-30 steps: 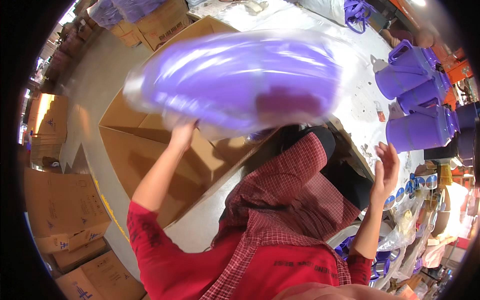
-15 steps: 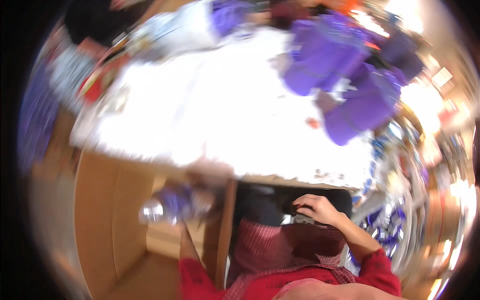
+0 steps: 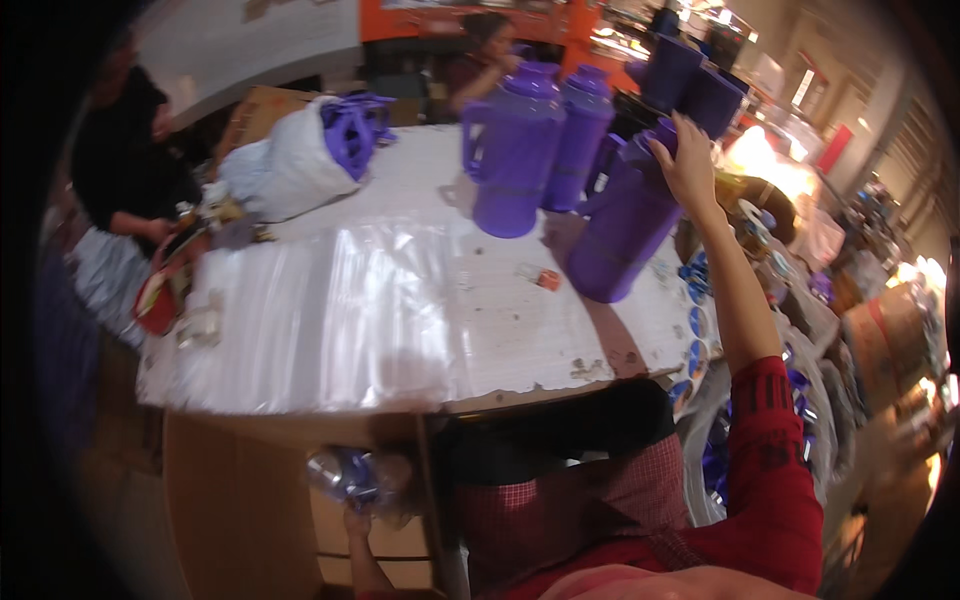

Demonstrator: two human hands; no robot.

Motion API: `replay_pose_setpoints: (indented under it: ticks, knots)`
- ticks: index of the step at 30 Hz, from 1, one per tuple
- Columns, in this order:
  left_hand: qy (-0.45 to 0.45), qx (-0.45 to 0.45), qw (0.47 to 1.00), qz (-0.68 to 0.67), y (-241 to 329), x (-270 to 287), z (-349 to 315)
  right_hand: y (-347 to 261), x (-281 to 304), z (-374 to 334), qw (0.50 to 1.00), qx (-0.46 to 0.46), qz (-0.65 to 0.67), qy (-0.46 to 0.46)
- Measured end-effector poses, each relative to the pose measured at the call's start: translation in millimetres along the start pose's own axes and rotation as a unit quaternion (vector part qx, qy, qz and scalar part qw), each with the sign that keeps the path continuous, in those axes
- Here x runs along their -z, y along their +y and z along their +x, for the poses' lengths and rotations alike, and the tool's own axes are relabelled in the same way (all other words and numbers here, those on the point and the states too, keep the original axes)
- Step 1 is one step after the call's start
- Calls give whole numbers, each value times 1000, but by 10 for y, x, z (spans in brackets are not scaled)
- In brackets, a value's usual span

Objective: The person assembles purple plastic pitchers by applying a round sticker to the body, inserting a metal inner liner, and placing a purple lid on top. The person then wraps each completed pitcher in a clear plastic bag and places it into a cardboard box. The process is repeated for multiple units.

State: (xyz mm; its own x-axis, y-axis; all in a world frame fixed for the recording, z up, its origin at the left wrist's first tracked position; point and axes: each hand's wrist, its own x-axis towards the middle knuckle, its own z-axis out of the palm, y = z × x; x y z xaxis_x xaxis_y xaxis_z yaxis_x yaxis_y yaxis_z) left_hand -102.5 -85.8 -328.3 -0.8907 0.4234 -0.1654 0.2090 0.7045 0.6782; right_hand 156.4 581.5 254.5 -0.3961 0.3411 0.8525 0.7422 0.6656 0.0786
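My right hand [image 3: 690, 168] reaches across the table and closes over the top of a purple jug [image 3: 622, 225], which leans to the right. Two more purple jugs stand nearby: one with a side handle [image 3: 515, 150] and another behind it [image 3: 580, 135]. Low down at the left, my left hand [image 3: 357, 520] is inside a cardboard box [image 3: 215, 500]. It grips a shiny purple thing in clear plastic [image 3: 350, 475], whose kind I cannot make out. Its fingers are partly hidden.
Clear plastic sheets [image 3: 330, 310] cover the left of the white table [image 3: 530, 340]. A white sack of purple parts [image 3: 300, 170] lies at the back. Co-workers [image 3: 125, 150] are at the far left and back. A bag of purple pieces [image 3: 715, 440] sits by my right elbow.
My right hand has gone from near my lap up to the top of the leaning jug. My left hand stays in the box with the plastic-covered thing. The view has shifted.
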Motion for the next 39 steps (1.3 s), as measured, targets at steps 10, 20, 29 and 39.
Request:
replay_pose_setpoints:
  ticks: [10,20,29,39]
  knots:
    - [29,-38,961,-273,1983,883,-810,348,1203,-901,944,-124,305,-20]
    - [-455,-301,694,-470,6057,839,-1221,-547,1885,-1393,669,182,705,-148]
    - [-375,-21,816,-439,5503,188,-506,1179,856,-4340,744,-567,336,-109]
    - [-369,13,842,-393,5407,-40,-340,1301,577,-4205,738,-506,426,-137]
